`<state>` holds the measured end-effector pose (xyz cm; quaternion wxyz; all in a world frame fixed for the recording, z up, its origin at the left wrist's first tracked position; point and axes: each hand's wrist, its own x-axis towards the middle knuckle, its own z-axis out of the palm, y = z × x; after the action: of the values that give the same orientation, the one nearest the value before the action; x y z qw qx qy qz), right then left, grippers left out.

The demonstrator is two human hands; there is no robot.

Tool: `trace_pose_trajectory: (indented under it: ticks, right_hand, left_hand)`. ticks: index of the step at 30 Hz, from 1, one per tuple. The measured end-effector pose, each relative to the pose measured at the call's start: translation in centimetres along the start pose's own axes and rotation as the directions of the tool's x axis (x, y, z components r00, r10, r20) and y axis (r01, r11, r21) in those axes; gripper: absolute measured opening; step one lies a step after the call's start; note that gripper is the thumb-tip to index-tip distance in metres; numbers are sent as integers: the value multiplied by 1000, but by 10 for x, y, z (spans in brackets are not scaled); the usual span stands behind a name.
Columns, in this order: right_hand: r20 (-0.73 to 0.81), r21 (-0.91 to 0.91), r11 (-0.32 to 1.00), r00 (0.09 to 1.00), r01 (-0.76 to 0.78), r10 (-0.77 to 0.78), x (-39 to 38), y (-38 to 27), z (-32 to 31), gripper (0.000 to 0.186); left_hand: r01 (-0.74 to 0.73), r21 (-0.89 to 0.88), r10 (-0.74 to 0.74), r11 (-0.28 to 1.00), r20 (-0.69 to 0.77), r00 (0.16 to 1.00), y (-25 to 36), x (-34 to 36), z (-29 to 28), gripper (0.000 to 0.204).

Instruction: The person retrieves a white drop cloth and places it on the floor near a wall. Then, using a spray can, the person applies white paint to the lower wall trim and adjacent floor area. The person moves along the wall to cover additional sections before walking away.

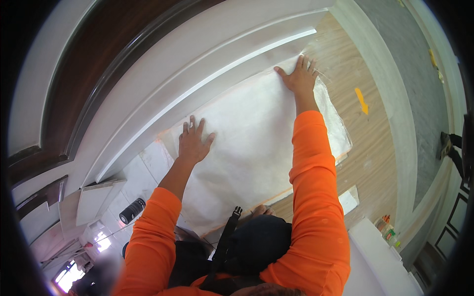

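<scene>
A large white sheet, which looks like cloth or soft plastic, is spread on the floor against the base of a white wall. My left hand lies on its left part with the fingers spread toward the wall. Farther off, at the sheet's far right corner, my right hand rests with its fingers apart near the wall's foot. Neither hand holds anything. The sheet's right edge is uneven, and its near edge passes in front of my knees. A black strap with a buckle hangs down from my body.
Wood-patterned flooring with an orange mark lies to the right. At left stands a dark cylinder on white tiles. A small white piece and some bottles are at right. Another person's foot shows at the far right.
</scene>
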<state>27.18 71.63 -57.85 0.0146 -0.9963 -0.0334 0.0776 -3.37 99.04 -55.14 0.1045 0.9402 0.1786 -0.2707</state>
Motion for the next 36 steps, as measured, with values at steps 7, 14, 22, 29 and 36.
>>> trace_pose_trajectory:
  ticks: [7, 14, 22, 29, 36]
  right_hand:
    - [61, 8, 999, 997, 41, -41, 27, 16, 4, 106]
    - [13, 37, 999, 1000, -14, 14, 34, 18, -2, 87]
    - [-252, 30, 943, 915, 332, -314, -31, 11, 22, 52]
    - [-166, 207, 936, 953, 286, -254, -44, -10, 24, 65]
    - [-205, 195, 980, 979, 43, -2, -21, -3, 28, 80]
  left_hand:
    - [32, -47, -30, 998, 42, 999, 14, 9, -8, 79]
    - [4, -22, -3, 1000, 42, 999, 28, 8, -11, 80]
    - [-42, 63, 45, 997, -56, 997, 35, 3, -13, 80]
    - [-60, 19, 60, 998, -38, 997, 50, 18, -19, 80]
    - [-22, -10, 22, 1000, -30, 999, 31, 18, -18, 81]
